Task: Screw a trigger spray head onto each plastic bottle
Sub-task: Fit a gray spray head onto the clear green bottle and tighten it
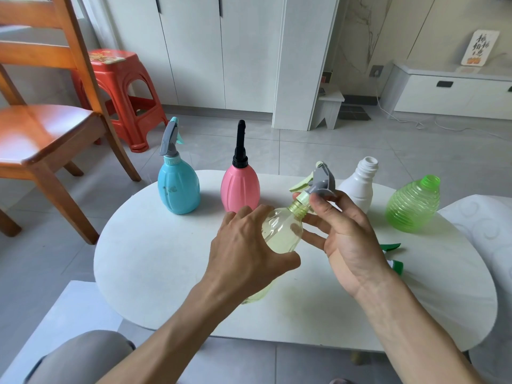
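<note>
My left hand [246, 250] grips a pale yellow clear bottle [281, 230], tilted above the white table [166, 273]. A grey trigger spray head with a pale green collar [318, 182] sits on its neck; my right hand [346, 234] pinches that collar between thumb and forefinger. On the far side of the table a blue bottle [178, 187] carries a grey head and a pink bottle [240, 187] a black head. A white bottle [358, 187] and a green ribbed bottle [414, 205] stand with bare necks. A green spray head [393, 257] lies on the table, partly hidden behind my right wrist.
A wooden chair [41, 128] stands at the left and a red plastic stool [122, 92] behind it. White cabinets line the far wall. A white patterned surface [487, 231] adjoins the table on the right. My knee [83, 356] shows at the bottom left.
</note>
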Demonstrator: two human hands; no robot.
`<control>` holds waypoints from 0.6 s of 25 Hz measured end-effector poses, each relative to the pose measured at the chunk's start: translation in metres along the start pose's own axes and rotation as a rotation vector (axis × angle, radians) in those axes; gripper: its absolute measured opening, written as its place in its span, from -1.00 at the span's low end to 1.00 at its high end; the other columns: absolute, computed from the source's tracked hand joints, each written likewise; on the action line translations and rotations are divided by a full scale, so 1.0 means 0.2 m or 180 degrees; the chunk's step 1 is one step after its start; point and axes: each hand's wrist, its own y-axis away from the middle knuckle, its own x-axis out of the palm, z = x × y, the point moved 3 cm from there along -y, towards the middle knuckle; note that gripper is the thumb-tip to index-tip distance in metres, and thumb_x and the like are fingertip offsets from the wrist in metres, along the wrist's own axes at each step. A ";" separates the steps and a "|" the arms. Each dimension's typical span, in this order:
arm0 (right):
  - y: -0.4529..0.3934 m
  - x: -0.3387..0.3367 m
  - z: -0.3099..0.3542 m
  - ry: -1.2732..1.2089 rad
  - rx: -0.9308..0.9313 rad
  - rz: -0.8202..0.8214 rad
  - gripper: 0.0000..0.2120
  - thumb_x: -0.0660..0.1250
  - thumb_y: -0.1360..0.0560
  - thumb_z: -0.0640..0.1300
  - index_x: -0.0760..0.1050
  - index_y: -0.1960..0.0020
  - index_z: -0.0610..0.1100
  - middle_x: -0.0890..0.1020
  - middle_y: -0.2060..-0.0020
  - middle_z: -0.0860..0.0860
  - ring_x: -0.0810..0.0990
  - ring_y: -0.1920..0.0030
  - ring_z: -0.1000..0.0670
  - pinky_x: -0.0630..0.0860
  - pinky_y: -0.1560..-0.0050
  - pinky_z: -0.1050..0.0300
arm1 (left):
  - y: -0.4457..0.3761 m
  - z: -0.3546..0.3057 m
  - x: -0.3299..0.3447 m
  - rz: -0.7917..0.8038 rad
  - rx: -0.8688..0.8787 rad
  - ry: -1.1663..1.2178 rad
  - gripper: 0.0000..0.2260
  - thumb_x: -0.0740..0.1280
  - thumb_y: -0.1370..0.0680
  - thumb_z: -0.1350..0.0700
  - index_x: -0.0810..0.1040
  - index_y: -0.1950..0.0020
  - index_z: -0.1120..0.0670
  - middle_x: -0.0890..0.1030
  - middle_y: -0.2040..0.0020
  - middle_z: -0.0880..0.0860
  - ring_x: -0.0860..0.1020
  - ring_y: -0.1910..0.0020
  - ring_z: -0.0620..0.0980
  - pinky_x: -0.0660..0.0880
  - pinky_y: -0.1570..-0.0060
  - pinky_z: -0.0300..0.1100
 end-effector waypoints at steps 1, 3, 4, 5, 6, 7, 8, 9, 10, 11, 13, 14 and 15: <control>0.00 0.00 0.00 0.0068 -0.0002 0.0020 -0.76 0.44 -0.42 -0.10 0.53 -0.06 -0.10 0.73 -0.09 -0.11 0.71 0.00 -0.06 0.61 -0.01 -0.06 | 0.00 0.00 0.00 0.0002 0.0031 0.0014 -0.32 0.38 -0.17 -0.30 0.53 -0.27 -0.14 0.48 0.11 -0.14 0.44 0.03 -0.01 0.39 0.16 -0.16; -0.01 0.00 0.00 0.0177 0.0020 0.0121 -0.67 0.43 -0.41 -0.11 0.51 -0.15 -0.14 0.74 -0.07 -0.09 0.71 0.00 -0.02 0.60 -0.02 -0.03 | 0.00 0.00 0.00 -0.0011 0.0056 0.0024 -0.31 0.38 -0.17 -0.31 0.53 -0.27 -0.14 0.49 0.11 -0.14 0.44 0.03 -0.02 0.39 0.15 -0.17; -0.01 0.00 0.00 0.0177 0.0041 0.0178 -0.64 0.42 -0.41 -0.13 0.50 -0.19 -0.16 0.74 -0.07 -0.09 0.71 -0.01 -0.01 0.60 -0.02 -0.02 | 0.00 0.01 -0.01 -0.0020 0.0054 0.0026 -0.30 0.38 -0.16 -0.31 0.53 -0.28 -0.13 0.50 0.11 -0.14 0.45 0.03 -0.01 0.41 0.14 -0.16; -0.01 0.00 0.00 0.0167 0.0053 0.0231 -0.63 0.41 -0.42 -0.14 0.49 -0.21 -0.17 0.74 -0.07 -0.10 0.71 -0.02 -0.01 0.60 -0.01 -0.01 | 0.00 0.01 -0.01 -0.0027 0.0053 0.0027 -0.30 0.38 -0.16 -0.31 0.53 -0.28 -0.13 0.50 0.11 -0.14 0.46 0.03 -0.01 0.44 0.12 -0.15; -0.01 0.01 0.00 0.0164 0.0061 0.0285 -0.63 0.41 -0.42 -0.15 0.48 -0.21 -0.17 0.73 -0.07 -0.13 0.71 -0.03 -0.02 0.60 0.00 -0.01 | 0.01 0.01 -0.02 -0.0040 0.0061 0.0034 -0.29 0.39 -0.16 -0.31 0.54 -0.28 -0.13 0.51 0.11 -0.14 0.47 0.02 -0.01 0.46 0.11 -0.13; -0.01 0.00 0.01 0.0182 0.0067 0.0350 -0.64 0.40 -0.43 -0.16 0.48 -0.20 -0.18 0.72 -0.09 -0.17 0.70 -0.04 -0.04 0.60 -0.01 -0.01 | 0.01 0.01 -0.03 -0.0049 0.0062 0.0055 -0.30 0.40 -0.16 -0.31 0.54 -0.28 -0.13 0.52 0.11 -0.14 0.48 0.03 -0.02 0.47 0.10 -0.13; -0.02 0.00 0.02 0.0205 0.0085 0.0425 -0.65 0.40 -0.43 -0.16 0.48 -0.20 -0.18 0.70 -0.11 -0.21 0.70 -0.04 -0.07 0.61 -0.01 -0.01 | 0.01 0.01 -0.04 -0.0014 0.0033 0.0128 -0.31 0.43 -0.16 -0.29 0.55 -0.27 -0.13 0.52 0.13 -0.15 0.49 0.04 -0.03 0.48 0.11 -0.13; -0.02 0.00 0.03 0.0226 0.0108 0.0500 -0.65 0.40 -0.44 -0.15 0.48 -0.20 -0.19 0.69 -0.12 -0.24 0.69 -0.03 -0.10 0.61 -0.01 -0.01 | 0.01 0.02 -0.04 0.0070 -0.0053 0.0272 -0.34 0.47 -0.17 -0.26 0.56 -0.26 -0.13 0.51 0.17 -0.17 0.49 0.09 -0.06 0.47 0.14 -0.15; -0.02 0.00 0.03 0.0254 0.0134 0.0566 -0.65 0.40 -0.44 -0.15 0.48 -0.20 -0.19 0.70 -0.10 -0.23 0.69 -0.01 -0.11 0.62 0.00 -0.01 | 0.01 0.02 -0.04 0.0173 -0.0162 0.0453 -0.38 0.51 -0.18 -0.21 0.57 -0.23 -0.14 0.50 0.23 -0.17 0.49 0.16 -0.09 0.44 0.21 -0.17; -0.02 -0.01 0.03 0.0293 0.0151 0.0604 -0.65 0.41 -0.43 -0.14 0.49 -0.19 -0.19 0.71 -0.06 -0.21 0.69 0.03 -0.11 0.62 0.01 -0.01 | 0.01 0.02 -0.04 0.0255 -0.0252 0.0585 -0.42 0.55 -0.19 -0.17 0.58 -0.20 -0.14 0.48 0.28 -0.17 0.47 0.23 -0.13 0.40 0.26 -0.19; -0.02 0.00 0.03 0.0330 0.0136 0.0508 -0.64 0.45 -0.39 -0.13 0.51 -0.14 -0.20 0.72 0.05 -0.15 0.65 0.16 -0.09 0.63 0.05 0.00 | 0.02 0.01 -0.03 0.0231 -0.0239 0.0557 -0.43 0.56 -0.21 -0.16 0.58 -0.19 -0.14 0.52 0.24 -0.15 0.48 0.21 -0.13 0.42 0.24 -0.19; -0.02 0.00 0.03 0.0308 0.0103 0.0380 -0.65 0.47 -0.36 -0.12 0.50 -0.09 -0.19 0.71 0.13 -0.10 0.60 0.23 -0.06 0.63 0.08 0.01 | 0.02 0.00 -0.03 0.0140 -0.0172 0.0434 -0.41 0.53 -0.20 -0.19 0.56 -0.21 -0.15 0.54 0.17 -0.15 0.50 0.13 -0.08 0.44 0.18 -0.18; -0.02 0.00 0.02 0.0262 0.0061 0.0243 -0.67 0.49 -0.33 -0.13 0.50 -0.03 -0.18 0.69 0.21 -0.05 0.56 0.29 -0.02 0.63 0.08 -0.02 | 0.02 -0.01 -0.03 0.0030 -0.0108 0.0316 -0.38 0.49 -0.19 -0.22 0.55 -0.23 -0.15 0.54 0.13 -0.15 0.49 0.07 -0.06 0.45 0.14 -0.16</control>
